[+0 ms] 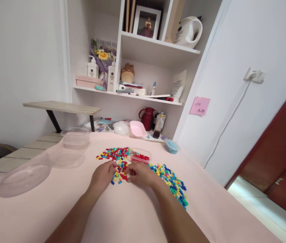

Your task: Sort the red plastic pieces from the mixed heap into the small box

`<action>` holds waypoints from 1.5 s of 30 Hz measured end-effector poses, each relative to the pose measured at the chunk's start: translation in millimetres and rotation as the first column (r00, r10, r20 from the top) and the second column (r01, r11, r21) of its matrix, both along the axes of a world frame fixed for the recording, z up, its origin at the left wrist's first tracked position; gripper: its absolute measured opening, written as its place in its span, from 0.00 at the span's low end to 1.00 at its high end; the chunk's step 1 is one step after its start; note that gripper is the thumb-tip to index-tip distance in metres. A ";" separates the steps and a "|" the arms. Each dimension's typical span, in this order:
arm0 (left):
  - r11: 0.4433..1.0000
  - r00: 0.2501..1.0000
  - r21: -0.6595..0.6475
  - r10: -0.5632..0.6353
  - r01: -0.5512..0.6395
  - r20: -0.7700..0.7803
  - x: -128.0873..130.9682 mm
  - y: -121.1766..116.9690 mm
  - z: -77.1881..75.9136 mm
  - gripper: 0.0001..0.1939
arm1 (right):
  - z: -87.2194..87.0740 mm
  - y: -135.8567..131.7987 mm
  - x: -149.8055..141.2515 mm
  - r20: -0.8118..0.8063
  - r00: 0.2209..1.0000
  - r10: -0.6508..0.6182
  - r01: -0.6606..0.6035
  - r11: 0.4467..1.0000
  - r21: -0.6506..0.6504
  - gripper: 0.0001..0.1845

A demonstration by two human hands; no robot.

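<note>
On the pink table lies a small mixed heap of tiny building pieces [120, 167], red, yellow and blue. My left hand [103, 174] is at its left edge, thumb and fingertips pinched together; what is between them is too small to make out. From the right my right hand [140, 172] reaches into the heap with its fingers curled down at some red pieces, and the fingertips hide what they grip. Just behind my right hand stands a clear plastic box [150, 153] with red pieces [140, 157] in it.
More mixed pieces lie behind [117, 153] and to the right [172, 179]. A clear tub of light blue pieces [171, 146] stands back right. Clear containers [75, 138] and lids [26, 177] line the left side. A pink tray [138, 129] and red jug [147, 118] stand at the back.
</note>
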State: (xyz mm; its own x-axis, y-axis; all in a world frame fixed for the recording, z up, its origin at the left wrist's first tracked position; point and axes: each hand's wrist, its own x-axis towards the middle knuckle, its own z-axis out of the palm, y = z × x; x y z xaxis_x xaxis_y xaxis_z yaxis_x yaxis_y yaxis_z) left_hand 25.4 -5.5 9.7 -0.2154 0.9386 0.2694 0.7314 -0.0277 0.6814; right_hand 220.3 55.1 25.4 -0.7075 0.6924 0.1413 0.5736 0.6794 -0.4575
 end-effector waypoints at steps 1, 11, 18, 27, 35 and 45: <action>1.000 1.000 -0.001 0.000 0.000 -0.003 0.0 0.1 0.1 0.16 | 0.3 -0.5 -0.4 -0.001 1.000 -0.003 0.003 1.000 0.004 0.13; 1.000 1.000 -0.017 -0.001 0.001 -0.013 1.4 -1.7 3.0 0.16 | -1.2 -3.6 -3.0 0.006 1.000 0.023 -0.023 0.998 0.057 0.11; 1.000 1.000 -0.022 -0.002 0.001 -0.021 0.8 -0.7 1.7 0.17 | 0.0 -3.6 -0.4 0.017 1.000 0.020 -0.021 1.000 0.019 0.15; 1.000 1.000 -0.024 -0.007 0.006 -0.023 0.1 0.3 0.2 0.17 | -0.3 -6.4 -3.8 0.007 1.000 0.012 -0.012 0.999 0.044 0.11; 0.999 1.000 -0.037 -0.008 0.008 -0.006 -1.5 1.7 -4.7 0.16 | 10.8 6.8 8.8 -0.403 0.908 -0.114 0.196 0.966 0.170 0.10; 0.999 1.000 -0.041 -0.011 0.011 0.000 -1.1 -0.2 -3.3 0.17 | 16.7 14.3 25.0 -0.687 0.589 -0.425 0.591 0.807 0.007 0.21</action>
